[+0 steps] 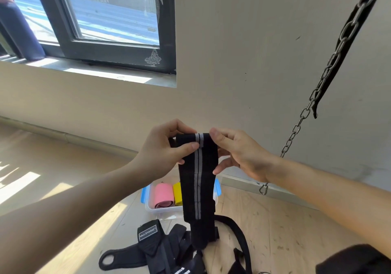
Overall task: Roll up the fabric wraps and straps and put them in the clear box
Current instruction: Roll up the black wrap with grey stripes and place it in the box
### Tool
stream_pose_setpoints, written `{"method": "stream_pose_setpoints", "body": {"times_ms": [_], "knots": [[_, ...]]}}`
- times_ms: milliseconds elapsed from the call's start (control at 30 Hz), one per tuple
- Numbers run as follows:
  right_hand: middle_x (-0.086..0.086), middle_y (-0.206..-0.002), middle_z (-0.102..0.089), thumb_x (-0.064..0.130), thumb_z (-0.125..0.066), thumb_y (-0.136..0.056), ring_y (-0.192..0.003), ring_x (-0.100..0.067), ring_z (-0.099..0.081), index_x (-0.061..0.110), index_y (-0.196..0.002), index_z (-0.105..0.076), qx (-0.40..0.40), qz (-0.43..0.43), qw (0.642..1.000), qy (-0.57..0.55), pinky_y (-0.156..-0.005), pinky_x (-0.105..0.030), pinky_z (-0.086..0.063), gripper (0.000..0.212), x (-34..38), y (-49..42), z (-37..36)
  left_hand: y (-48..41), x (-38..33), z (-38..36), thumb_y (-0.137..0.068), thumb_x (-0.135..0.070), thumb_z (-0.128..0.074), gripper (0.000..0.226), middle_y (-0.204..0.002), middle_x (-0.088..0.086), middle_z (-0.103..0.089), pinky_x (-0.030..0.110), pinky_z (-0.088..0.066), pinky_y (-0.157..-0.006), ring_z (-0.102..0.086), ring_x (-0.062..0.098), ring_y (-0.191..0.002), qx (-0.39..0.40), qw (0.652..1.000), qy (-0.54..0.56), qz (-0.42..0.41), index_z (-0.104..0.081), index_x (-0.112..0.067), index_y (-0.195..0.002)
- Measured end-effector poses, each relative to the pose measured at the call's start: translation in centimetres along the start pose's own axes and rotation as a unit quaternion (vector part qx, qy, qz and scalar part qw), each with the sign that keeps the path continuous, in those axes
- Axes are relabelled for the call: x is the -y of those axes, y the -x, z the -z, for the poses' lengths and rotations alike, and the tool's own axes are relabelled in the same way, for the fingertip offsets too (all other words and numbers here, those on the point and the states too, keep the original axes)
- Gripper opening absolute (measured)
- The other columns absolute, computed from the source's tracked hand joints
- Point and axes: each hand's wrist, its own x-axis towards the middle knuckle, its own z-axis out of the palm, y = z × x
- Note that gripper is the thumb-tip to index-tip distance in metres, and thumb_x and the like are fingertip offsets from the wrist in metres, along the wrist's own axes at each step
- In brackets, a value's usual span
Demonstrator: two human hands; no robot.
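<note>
A long black wrap with a grey centre stripe (198, 189) hangs in the air from both my hands. My left hand (163, 153) pinches its folded top edge, thumb on the front face. My right hand (239, 151) pinches the same top edge from the right side. Below and behind the wrap sits the clear box (160, 209) with blue clips on the wooden floor. It holds a rolled pink wrap (163, 195) and a rolled yellow wrap (177, 193). A heap of black straps (169, 248) lies on the floor in front of the box.
A steel chain (330, 62) with a snap hook (263, 189) hangs diagonally at the right beside a black strap. A beige wall and a dark-framed window (101, 30) stand behind. A dark cloth (355, 261) shows at the lower right corner.
</note>
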Motion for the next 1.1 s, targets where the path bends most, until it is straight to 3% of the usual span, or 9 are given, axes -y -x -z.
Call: {"method": "stream_pose_setpoints", "body": {"times_ms": [167,333,500,667,800,867,933,1000,1100], "knots": [[-0.012,-0.093,-0.074,0.034,-0.061,-0.096,-0.083,-0.022,-0.070,0.006,-0.109,-0.071,-0.040,0.032,0.999,-0.008,-0.051,-0.025,-0.052,0.033,-0.18,-0.15,0.03,-0.19,-0.05,-0.04,-0.087,-0.006,-0.078,0.020,-0.090,0.006,-0.073,0.025,-0.055,-0.056,-0.071,0.009,-0.069,0.008,1.000,-0.007,0.002,-0.067,-0.011,-0.102],[-0.004,-0.086,-0.074,0.015,-0.065,-0.097,-0.079,-0.015,-0.068,0.010,-0.109,-0.073,-0.070,0.060,0.996,-0.001,-0.054,-0.026,-0.052,0.016,-0.51,-0.24,0.30,-0.08,0.05,0.14,-0.090,-0.016,-0.075,0.029,-0.095,0.008,-0.075,0.028,-0.058,-0.057,-0.074,0.019,-0.077,0.077,0.984,0.080,0.140,-0.066,-0.010,-0.116],[-0.013,-0.099,-0.076,0.007,-0.066,-0.096,-0.087,-0.019,-0.072,0.013,-0.113,-0.072,-0.060,0.076,0.995,0.014,-0.060,-0.028,-0.056,0.020,-0.88,-0.16,0.62,-0.25,-0.07,0.19,-0.094,-0.036,-0.067,0.040,-0.090,0.010,-0.070,0.029,-0.061,-0.064,-0.072,0.021,-0.078,0.091,0.968,0.134,0.190,-0.068,-0.003,-0.115],[-0.009,-0.097,-0.074,0.001,-0.066,-0.094,-0.086,-0.018,-0.072,0.012,-0.115,-0.069,-0.054,0.091,0.994,0.039,-0.062,-0.031,-0.057,0.025,-0.89,-0.18,0.72,-0.25,-0.04,0.00,-0.094,-0.025,-0.070,0.025,-0.094,0.012,-0.074,0.024,-0.058,-0.061,-0.073,0.020,-0.081,0.062,0.978,0.118,0.161,-0.071,-0.007,-0.111],[-0.010,-0.109,-0.071,0.006,-0.068,-0.094,-0.100,-0.024,-0.072,0.016,-0.122,-0.064,-0.044,0.054,0.997,0.044,-0.068,-0.038,-0.061,0.030,-0.73,-0.09,0.67,-0.16,-0.21,0.17,-0.092,-0.013,-0.073,0.016,-0.097,0.014,-0.073,0.024,-0.057,-0.062,-0.074,0.019,-0.082,0.041,0.987,0.095,0.120,-0.071,-0.009,-0.107],[-0.009,-0.114,-0.072,0.023,-0.068,-0.094,-0.105,-0.024,-0.071,0.014,-0.124,-0.064,-0.018,0.023,0.999,0.020,-0.071,-0.040,-0.061,0.031,-0.56,0.00,0.73,-0.05,-0.37,0.24,-0.090,-0.010,-0.074,0.017,-0.097,0.012,-0.073,0.024,-0.057,-0.063,-0.074,0.019,-0.080,0.029,0.991,0.083,0.096,-0.070,-0.009,-0.106],[-0.010,-0.116,-0.072,0.048,-0.059,-0.091,-0.108,-0.025,-0.069,0.013,-0.124,-0.067,0.009,-0.003,1.000,-0.009,-0.075,-0.042,-0.061,0.049,-0.39,-0.05,0.70,0.03,-0.47,0.24,-0.087,-0.006,-0.076,0.019,-0.097,0.011,-0.073,0.023,-0.057,-0.063,-0.074,0.021,-0.080,0.017,0.995,0.069,0.070,-0.069,-0.008,-0.105],[-0.011,-0.117,-0.072,0.061,-0.050,-0.086,-0.110,-0.026,-0.068,0.012,-0.123,-0.068,0.013,-0.016,1.000,-0.017,-0.078,-0.041,-0.060,0.065,-0.21,-0.17,0.60,0.07,-0.41,0.18,-0.085,-0.001,-0.077,0.020,-0.096,0.012,-0.072,0.022,-0.056,-0.063,-0.074,0.019,-0.076,0.008,0.997,0.065,0.044,-0.069,-0.007,-0.102],[-0.013,-0.114,-0.074,0.056,-0.051,-0.088,-0.106,-0.025,-0.070,0.007,-0.121,-0.069,0.005,0.001,1.000,-0.005,-0.072,-0.034,-0.059,0.062,-0.01,-0.33,0.50,0.02,-0.25,0.08,-0.083,0.002,-0.079,0.022,-0.093,0.012,-0.070,0.022,-0.056,-0.062,-0.071,0.012,-0.072,-0.011,0.998,0.058,0.018,-0.069,-0.007,-0.099]]}}
